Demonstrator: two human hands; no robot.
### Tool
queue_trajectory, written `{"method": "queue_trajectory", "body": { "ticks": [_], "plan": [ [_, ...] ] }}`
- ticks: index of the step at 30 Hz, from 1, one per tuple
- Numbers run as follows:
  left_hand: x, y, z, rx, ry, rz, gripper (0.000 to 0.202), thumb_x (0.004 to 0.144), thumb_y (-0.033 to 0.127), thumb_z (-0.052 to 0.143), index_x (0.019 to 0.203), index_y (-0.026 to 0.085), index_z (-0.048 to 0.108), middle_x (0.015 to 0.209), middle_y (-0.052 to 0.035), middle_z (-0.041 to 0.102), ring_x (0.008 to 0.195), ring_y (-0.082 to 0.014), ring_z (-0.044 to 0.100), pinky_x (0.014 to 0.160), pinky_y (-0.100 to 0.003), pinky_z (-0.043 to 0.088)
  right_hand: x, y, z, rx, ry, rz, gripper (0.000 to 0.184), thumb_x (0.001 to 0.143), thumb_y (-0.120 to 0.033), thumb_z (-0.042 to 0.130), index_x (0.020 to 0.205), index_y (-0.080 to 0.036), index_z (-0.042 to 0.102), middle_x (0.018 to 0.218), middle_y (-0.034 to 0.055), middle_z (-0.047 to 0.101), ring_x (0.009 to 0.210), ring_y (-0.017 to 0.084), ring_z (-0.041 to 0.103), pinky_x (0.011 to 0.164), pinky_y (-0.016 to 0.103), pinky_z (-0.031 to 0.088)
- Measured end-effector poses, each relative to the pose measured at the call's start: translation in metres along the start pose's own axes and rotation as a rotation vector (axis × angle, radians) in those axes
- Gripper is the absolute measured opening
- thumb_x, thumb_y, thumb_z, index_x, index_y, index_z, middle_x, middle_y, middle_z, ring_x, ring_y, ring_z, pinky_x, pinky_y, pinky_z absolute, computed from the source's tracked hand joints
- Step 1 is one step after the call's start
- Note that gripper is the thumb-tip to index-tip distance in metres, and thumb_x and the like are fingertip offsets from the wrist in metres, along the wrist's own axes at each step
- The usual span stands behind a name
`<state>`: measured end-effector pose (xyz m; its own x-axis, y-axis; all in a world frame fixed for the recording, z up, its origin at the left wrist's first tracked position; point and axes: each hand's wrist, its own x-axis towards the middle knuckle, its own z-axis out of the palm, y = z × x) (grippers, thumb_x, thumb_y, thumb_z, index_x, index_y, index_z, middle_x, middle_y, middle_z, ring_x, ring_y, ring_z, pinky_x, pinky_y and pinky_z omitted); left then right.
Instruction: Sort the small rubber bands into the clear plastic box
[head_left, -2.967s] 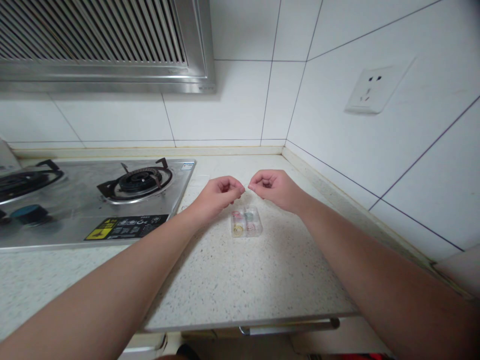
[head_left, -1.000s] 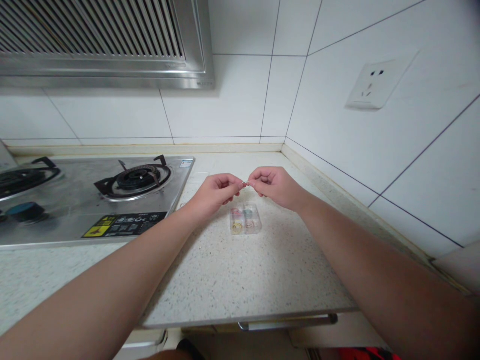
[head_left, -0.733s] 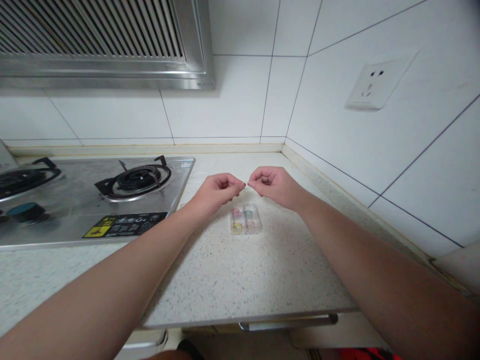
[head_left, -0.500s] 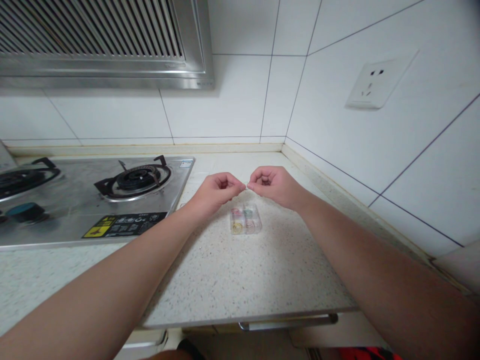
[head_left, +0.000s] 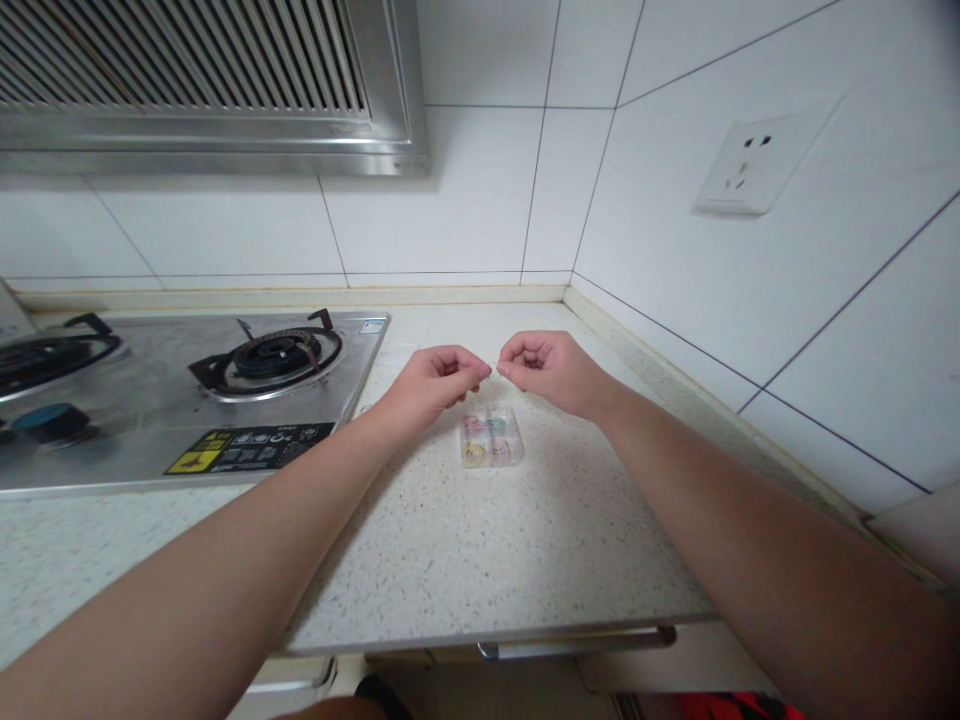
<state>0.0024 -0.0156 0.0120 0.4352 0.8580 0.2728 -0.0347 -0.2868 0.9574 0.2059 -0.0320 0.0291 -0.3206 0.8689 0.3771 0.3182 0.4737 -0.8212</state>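
Note:
My left hand (head_left: 433,381) and my right hand (head_left: 545,369) hover side by side above the speckled countertop (head_left: 487,540). Both are pinched, thumb against forefinger, and their tips almost meet. Whatever they hold between them is too small to make out. Just below the fingertips a small clear plastic box (head_left: 491,440) lies on the counter, with little coloured rings in its compartments.
A steel gas hob (head_left: 187,400) with two burners fills the left side, under an extractor hood (head_left: 210,90). White tiled walls meet in the corner behind, and the right wall carries a socket (head_left: 746,165). A drawer handle (head_left: 577,645) shows under the counter's front edge.
Over three seconds the pinched fingertips have stayed almost touching, with small finger movements. The view has shifted slightly. The box has not moved.

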Motion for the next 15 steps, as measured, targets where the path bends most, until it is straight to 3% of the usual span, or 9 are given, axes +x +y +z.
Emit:
{"method": "queue_trajectory", "body": {
  "ticks": [15],
  "plan": [
    [-0.0008,-0.0001,0.0006,-0.016,-0.01,-0.003,0.022,0.082,0.036,0.072,0.078,0.015,0.067,0.065,0.0016,0.058,0.054,-0.0074,0.044,0.05,-0.022,0.03,-0.0002,-0.0028,0.0008,-0.005,-0.018,-0.007,0.017,0.084,-0.032,0.068,0.081,-0.015,0.066,0.057,-0.0042,0.051,0.05,0.007,0.038,0.046,0.023,0.025]
  ]
}}
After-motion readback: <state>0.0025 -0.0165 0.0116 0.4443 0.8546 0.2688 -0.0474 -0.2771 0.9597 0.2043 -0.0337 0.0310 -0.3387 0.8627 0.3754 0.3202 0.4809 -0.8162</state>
